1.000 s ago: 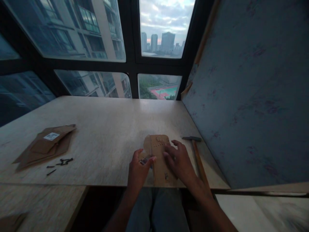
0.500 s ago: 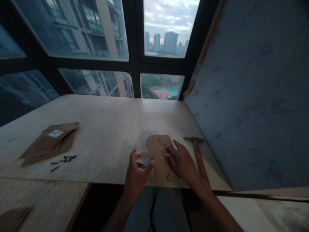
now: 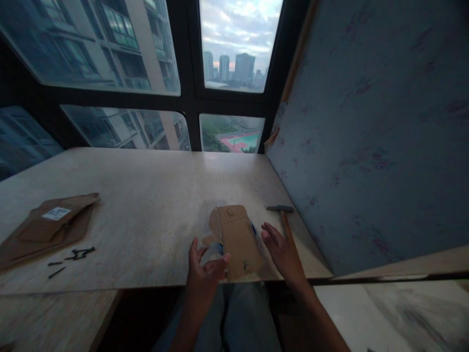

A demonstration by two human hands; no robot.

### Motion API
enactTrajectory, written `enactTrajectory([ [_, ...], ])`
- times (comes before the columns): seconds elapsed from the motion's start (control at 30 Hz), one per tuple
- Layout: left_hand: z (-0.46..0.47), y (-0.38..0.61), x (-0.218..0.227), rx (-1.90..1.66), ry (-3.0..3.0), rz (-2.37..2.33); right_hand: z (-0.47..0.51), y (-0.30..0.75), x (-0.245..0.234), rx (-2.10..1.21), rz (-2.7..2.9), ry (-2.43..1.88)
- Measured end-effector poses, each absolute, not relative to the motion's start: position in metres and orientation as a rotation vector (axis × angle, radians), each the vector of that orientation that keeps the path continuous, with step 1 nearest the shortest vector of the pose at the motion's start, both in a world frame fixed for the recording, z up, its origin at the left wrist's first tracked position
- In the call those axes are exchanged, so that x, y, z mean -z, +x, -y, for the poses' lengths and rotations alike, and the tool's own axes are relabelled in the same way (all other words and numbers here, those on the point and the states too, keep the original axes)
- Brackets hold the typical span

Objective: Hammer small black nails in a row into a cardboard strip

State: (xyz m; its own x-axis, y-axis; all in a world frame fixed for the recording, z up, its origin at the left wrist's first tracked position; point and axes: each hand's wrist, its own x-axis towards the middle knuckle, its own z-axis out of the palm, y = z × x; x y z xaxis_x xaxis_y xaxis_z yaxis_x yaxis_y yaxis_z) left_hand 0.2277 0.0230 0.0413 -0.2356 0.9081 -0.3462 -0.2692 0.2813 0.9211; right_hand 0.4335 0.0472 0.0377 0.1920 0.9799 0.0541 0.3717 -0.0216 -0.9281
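Below dark-framed windows (image 3: 189,102) and beside a flower-patterned wall (image 3: 366,161), worked at a pale counter (image 3: 146,195) over a brown cardboard package (image 3: 238,242), lying flat and reaching to the near edge. Had the left hand (image 3: 205,268) at the package's left side, thumb at its edge, near apparent clear plastic (image 3: 213,252), with no telling whether pinching or merely touching. Held the right hand (image 3: 281,255) off the right side, fingers loosely parted and grasping nothing, close by a hammer (image 3: 287,227). Looked light, with card probably stiff enough to lift flat, yet apt to crease under a hard squeeze or tear along the row of small holes (image 3: 234,221). Seemed likelier to slip at the plastic than on the card. Called for a gentle hold on both long sides, nearer than the holes. Lay well apart from dark nails (image 3: 82,253) and brown paper packets (image 3: 36,231) at far left.
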Motion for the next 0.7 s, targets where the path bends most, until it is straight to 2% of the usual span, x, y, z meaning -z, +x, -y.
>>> enactTrajectory([
  [0.17, -0.032, 0.226, -0.042, -1.270, 0.648, -1.401, -0.036, 0.408, -0.032, -1.234, 1.187, -1.332],
  [0.27, -0.038, 0.216, -0.040, -1.278, 0.675, -1.448, -0.032, 0.393, -0.034, -1.340, 1.156, -1.255],
  [0.7, -0.035, 0.201, -0.041, -1.179, 0.693, -1.504, 0.001, 0.391, -0.011, -1.172, 0.956, -1.448],
])
